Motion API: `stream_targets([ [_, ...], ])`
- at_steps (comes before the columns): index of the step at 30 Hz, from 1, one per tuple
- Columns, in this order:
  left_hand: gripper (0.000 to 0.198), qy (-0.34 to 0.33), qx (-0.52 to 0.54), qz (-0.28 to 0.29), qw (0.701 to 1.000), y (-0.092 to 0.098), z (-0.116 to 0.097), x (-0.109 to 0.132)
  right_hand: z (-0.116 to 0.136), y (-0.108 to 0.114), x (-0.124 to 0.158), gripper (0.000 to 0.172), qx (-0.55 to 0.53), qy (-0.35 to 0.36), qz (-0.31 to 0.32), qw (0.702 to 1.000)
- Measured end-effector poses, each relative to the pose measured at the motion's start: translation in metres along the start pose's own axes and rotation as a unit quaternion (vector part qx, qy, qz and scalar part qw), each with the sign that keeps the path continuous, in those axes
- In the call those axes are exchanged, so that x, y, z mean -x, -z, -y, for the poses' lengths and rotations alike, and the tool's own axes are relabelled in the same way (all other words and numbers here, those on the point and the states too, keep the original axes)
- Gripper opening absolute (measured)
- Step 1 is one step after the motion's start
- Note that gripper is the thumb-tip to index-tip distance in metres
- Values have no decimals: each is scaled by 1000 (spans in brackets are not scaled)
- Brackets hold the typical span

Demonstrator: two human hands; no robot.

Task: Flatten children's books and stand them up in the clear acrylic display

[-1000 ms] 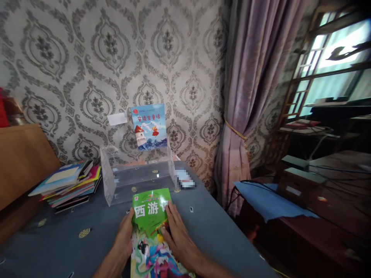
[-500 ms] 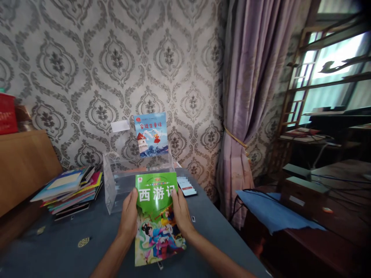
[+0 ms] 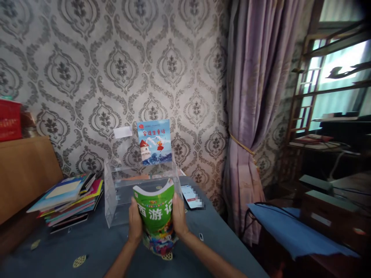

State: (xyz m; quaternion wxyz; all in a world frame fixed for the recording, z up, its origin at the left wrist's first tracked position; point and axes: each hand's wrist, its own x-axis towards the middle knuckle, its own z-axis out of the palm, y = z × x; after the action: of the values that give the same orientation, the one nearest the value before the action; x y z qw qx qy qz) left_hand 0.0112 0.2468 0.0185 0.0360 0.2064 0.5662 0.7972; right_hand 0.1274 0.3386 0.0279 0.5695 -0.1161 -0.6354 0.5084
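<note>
Between my two hands is a green book [image 3: 158, 220] with white Chinese characters and colourful figures on its cover. The book is bent, its cover bulging toward me and its top page edge showing as a curve. My left hand [image 3: 135, 222] is closed on its left edge, and my right hand [image 3: 179, 216] grips the right edge. Just behind it stands a clear acrylic rack [image 3: 110, 197]. A blue book [image 3: 155, 142] with red characters stands upright at the rack's back right, its cover facing me.
A stack of books and papers [image 3: 69, 200] lies left of the rack. To the right of the rack is a phone [image 3: 191, 197] with a lit screen. A wooden cabinet [image 3: 26, 173] is at far left; a purple curtain [image 3: 246, 116] hangs beyond the table's right edge.
The green book went from flat to bent, with its top edge now tipped so the pages show. Both hands still hold its sides. The view has shifted slightly.
</note>
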Motion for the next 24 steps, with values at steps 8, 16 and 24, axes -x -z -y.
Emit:
stream_targets([
  [8,49,39,17,-3,999,7,10,5,-3,0,2,58,7,-3,-1,1000],
  [16,22,82,29,-28,996,8,6,7,4,2,2,62,19,-31,14,999],
  [24,23,94,19,-14,995,10,3,4,1,5,0,59,50,-40,1,998],
])
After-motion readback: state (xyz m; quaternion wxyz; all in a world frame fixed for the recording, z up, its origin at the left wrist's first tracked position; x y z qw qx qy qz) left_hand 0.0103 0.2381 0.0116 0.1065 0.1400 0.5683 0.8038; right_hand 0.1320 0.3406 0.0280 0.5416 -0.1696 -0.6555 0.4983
